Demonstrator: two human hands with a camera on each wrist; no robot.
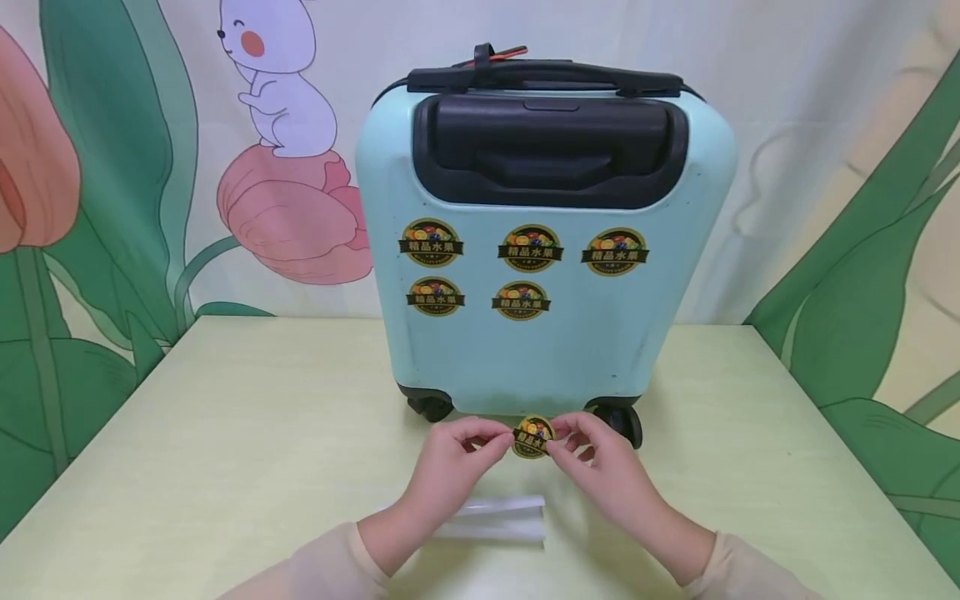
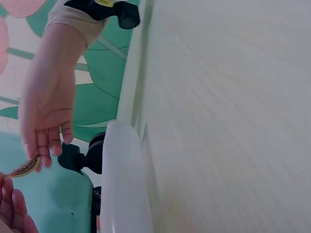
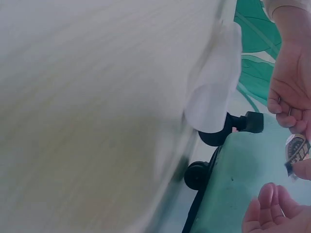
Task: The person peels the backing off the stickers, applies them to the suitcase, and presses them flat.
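Between my two hands a round black and gold sticker (image 1: pixel 532 437) with fruit printed on it is held up in front of the suitcase's lower edge. My left hand (image 1: pixel 454 462) pinches its left edge between thumb and forefinger. On the opposite edge, the thumb and forefinger of my right hand (image 1: pixel 604 468) pinch it too. Behind stands a light blue suitcase (image 1: pixel 577 350) with a black handle. Stuck on its face are several matching stickers, three in an upper row, with a lower-row sticker (image 1: pixel 521 301) near the middle and another to its left.
A curled white sheet (image 1: pixel 502 521) lies on the pale table (image 1: pixel 247 433) beneath my forearms. Black wheels (image 1: pixel 621 423) support the suitcase. At the back hangs a curtain printed with a tulip, leaves and a white animal (image 1: pixel 292 100).
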